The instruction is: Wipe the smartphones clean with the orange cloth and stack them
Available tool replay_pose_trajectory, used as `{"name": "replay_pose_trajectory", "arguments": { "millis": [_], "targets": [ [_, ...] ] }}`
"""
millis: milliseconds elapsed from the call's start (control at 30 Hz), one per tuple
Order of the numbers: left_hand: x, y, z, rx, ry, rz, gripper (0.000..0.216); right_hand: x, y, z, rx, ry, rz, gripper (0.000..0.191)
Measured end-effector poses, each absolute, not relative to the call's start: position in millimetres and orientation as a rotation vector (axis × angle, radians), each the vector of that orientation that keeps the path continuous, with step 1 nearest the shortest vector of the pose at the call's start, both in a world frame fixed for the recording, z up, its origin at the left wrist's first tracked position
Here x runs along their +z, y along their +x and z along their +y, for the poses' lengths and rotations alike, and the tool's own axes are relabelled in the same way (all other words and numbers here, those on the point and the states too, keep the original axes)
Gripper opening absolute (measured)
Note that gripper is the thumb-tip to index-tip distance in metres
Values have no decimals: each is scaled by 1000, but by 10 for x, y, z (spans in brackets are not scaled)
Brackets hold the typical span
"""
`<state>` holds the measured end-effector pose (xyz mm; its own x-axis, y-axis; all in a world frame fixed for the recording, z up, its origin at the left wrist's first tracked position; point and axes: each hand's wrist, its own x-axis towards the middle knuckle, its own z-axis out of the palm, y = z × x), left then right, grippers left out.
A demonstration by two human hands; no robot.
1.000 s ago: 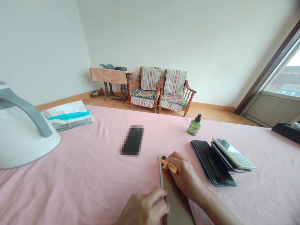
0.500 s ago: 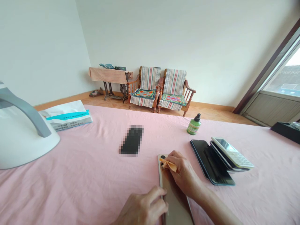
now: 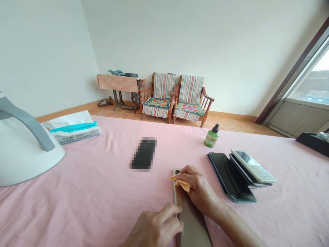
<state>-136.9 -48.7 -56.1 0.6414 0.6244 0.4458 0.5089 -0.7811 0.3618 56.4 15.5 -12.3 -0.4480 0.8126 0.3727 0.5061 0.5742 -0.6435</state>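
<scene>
Phone (image 3: 192, 226), gold back up, lay low in our view on the pink tblcloth (image 3: 108, 192), camera end pointing away from us, w/ both hands on the job. OK?

Yes. But what did we see the R hand (image 3: 199, 188) doing?

Its thumb & fingers pinched an orange cloth (image 3: 183, 186) against the phone's back, just below the round dark camera (image 3: 177, 171).

And the L hand (image 3: 156, 224)?

Fingers bent & slightly apart, tips touching the phone's L edge. Its thumb was hidden, so we couldn't tell if it gripped or only pressed.

What else did we get nr the hands?

To the R, black phones (image 3: 238, 183) & a white handset (image 3: 253, 166) stacked close together, w/ a green spray bottle (image 3: 212, 138) beyond. Up & L of the phone, we had a dark, pixelated slab (image 3: 142, 154). Far L: kettle (image 3: 23, 147), plus a white-and-blue pack (image 3: 77, 125).
</scene>
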Motion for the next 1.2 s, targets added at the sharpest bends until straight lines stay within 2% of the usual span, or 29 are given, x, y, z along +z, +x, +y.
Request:
{"name": "replay_pose_trajectory", "arguments": {
  "millis": [167,367,567,733,900,1100,1200],
  "targets": [
    [-569,-1361,-498,844,2663,949,34,-24,642,68,748,-1014,-2197,32],
    [-537,-1365,-500,809,2661,928,44,-131,554,160,546,-1080,-2136,29],
    [-548,-1368,-493,834,2672,942,36,-98,577,147,681,-1031,-2168,30],
    [-528,-1370,-497,816,2663,928,46,-125,564,159,525,-1106,-2120,24],
    [-541,-1365,-499,819,2658,938,37,-127,552,157,639,-1067,-2150,29],
    [-540,-1366,-489,830,2674,928,44,-109,527,130,529,-1099,-2131,26],
    [-535,-1361,-485,836,2676,945,34,-119,526,119,605,-1060,-2173,28]
  ]
}}
